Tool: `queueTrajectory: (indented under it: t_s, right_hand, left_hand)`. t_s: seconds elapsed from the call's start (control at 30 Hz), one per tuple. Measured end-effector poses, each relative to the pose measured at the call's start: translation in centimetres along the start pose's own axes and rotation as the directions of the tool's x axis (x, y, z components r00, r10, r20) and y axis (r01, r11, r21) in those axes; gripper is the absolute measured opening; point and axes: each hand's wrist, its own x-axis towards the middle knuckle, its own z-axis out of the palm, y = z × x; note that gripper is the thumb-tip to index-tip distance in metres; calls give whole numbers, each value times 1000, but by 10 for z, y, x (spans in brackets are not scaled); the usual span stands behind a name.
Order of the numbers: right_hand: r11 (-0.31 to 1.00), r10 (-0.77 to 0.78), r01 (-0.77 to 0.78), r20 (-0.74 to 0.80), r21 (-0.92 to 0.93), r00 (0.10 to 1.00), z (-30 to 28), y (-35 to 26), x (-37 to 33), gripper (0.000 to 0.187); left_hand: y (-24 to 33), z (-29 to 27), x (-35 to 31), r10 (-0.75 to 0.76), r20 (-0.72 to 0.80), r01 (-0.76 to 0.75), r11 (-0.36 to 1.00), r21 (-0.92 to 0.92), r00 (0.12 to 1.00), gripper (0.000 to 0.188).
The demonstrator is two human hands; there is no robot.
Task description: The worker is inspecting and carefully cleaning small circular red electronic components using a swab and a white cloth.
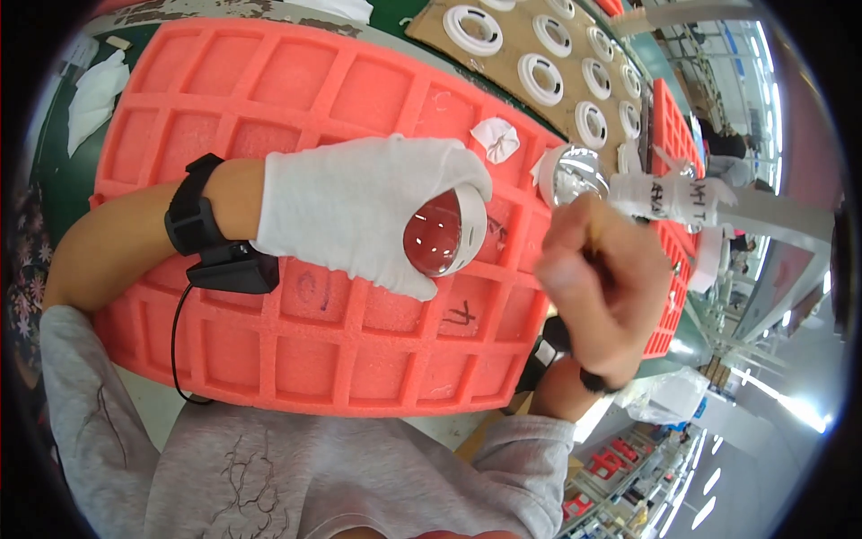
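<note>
My left hand (359, 211), in a white glove, is closed around a clear dome cover (433, 235) with a white ring along its edge. It holds the dome over a pink foam tray (334, 85) with rows of square pockets. My right hand (606, 278) is bare and raised over the tray's right side. Its fingers are curled in, partly smeared by motion, and I cannot see what is in them. Just beyond the right hand is a second clear dome (576, 172) with a white rim.
A crumpled white wipe (496, 140) lies on the tray. At the back, a cardboard sheet (503, 67) carries several white rings (540, 79). A grey post (772, 220) wrapped in white tape (669, 196) juts in at right. More pink trays (675, 126) stand beyond it.
</note>
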Motion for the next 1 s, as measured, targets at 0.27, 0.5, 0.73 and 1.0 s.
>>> queueTrajectory:
  t_s: [0.27, 0.5, 0.73, 1.0]
  right_hand:
    - [682, 402, -260, 54, -684, 914, 35, -21, -10, 26]
    - [695, 438, -270, 95, -666, 894, 33, -22, -9, 22]
    - [848, 337, -208, 193, -487, 922, 13, -10, -3, 16]
    - [909, 407, -369, 223, -191, 886, 13, 1, 5, 12]
  left_hand:
    - [16, 18, -10, 22, -275, 57, 959, 277, 961, 58]
    - [27, 20, -6, -1, -269, 113, 909, 400, 963, 29]
    - [22, 22, -4, 54, -266, 67, 903, 425, 962, 22]
    - [12, 11, -10, 83, -208, -17, 954, 300, 975, 42]
